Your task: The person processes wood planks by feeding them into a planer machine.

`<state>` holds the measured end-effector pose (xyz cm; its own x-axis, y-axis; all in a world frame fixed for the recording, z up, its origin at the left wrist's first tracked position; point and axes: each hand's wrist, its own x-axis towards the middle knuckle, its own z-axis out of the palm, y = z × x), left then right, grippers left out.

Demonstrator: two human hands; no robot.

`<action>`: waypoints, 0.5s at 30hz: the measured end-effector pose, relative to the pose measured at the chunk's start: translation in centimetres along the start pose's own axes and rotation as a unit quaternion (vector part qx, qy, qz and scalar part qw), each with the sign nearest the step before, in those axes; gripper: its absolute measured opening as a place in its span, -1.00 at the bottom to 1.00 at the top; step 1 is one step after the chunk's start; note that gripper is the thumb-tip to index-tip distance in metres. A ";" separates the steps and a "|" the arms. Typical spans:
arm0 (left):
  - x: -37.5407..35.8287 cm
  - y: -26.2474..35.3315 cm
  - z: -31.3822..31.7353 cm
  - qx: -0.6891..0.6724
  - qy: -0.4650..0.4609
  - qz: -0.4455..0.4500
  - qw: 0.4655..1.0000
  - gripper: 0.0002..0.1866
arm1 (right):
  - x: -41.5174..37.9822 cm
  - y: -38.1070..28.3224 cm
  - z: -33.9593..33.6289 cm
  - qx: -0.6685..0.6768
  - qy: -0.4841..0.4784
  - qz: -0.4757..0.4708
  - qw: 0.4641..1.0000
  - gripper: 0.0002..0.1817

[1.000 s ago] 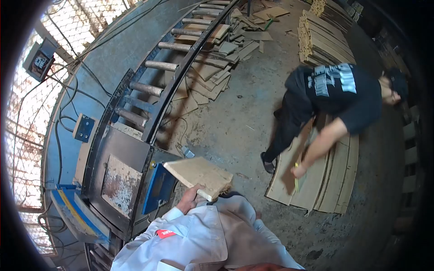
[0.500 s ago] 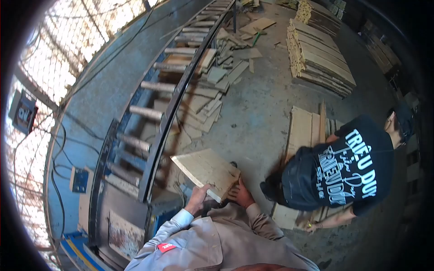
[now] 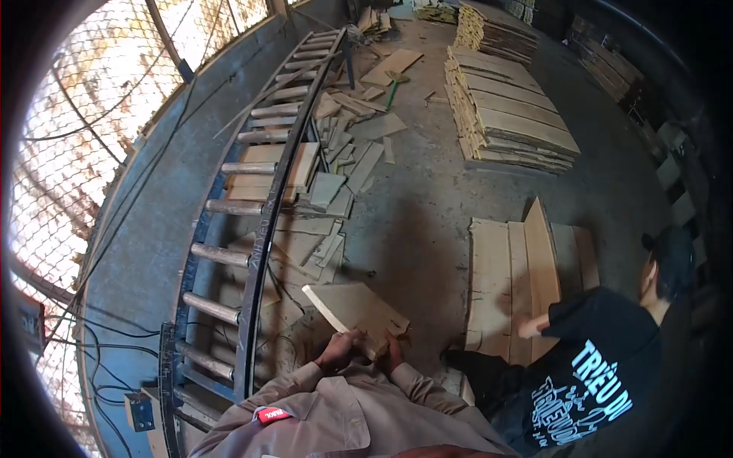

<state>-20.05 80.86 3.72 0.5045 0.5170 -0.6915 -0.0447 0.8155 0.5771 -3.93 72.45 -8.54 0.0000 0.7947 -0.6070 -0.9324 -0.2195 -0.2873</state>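
A short, wide wooden board (image 3: 355,311) is held out in front of my body, tilted, its pale sawn edge facing left. My left hand (image 3: 340,349) grips its near left edge. At the near right corner, my right hand (image 3: 394,351) is closed on the same board. Left of the board runs a roller conveyor (image 3: 216,307) with a dark metal frame. Scrap wood pieces (image 3: 309,248) lie on the floor beyond the board, beside and under the conveyor.
A co-worker in a black shirt (image 3: 595,366) bends at the right, one hand at long planks (image 3: 492,282). A tall plank stack (image 3: 519,107) stands farther back. Boards (image 3: 252,179) lie beneath the conveyor rollers. A control box (image 3: 140,412) is at the lower left.
The view has shifted, and the held board and both my hands appear slightly lower. The co-worker's arm now reaches forward to the planks, and the body appears lower in view.
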 end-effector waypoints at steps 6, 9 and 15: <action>10.7 3.4 -1.8 0.339 -0.109 0.321 0.878 -0.72 | 6.7 -6.8 1.6 0.055 -0.037 0.007 0.998 -0.43; 15.0 7.8 -0.5 0.214 -0.121 0.163 0.956 -0.71 | 10.5 -10.7 2.5 0.017 -0.036 0.031 0.999 -0.44; 28.6 17.1 1.6 0.038 -0.166 0.047 0.984 -0.46 | 21.5 -20.2 5.6 0.021 0.123 0.019 0.992 -0.49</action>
<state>-5.01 109.14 -5.50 0.7557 0.4656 -0.4606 -0.0469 0.7400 0.6710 12.86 97.15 -11.67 0.0484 0.6232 -0.7806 -0.9474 -0.2188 -0.2334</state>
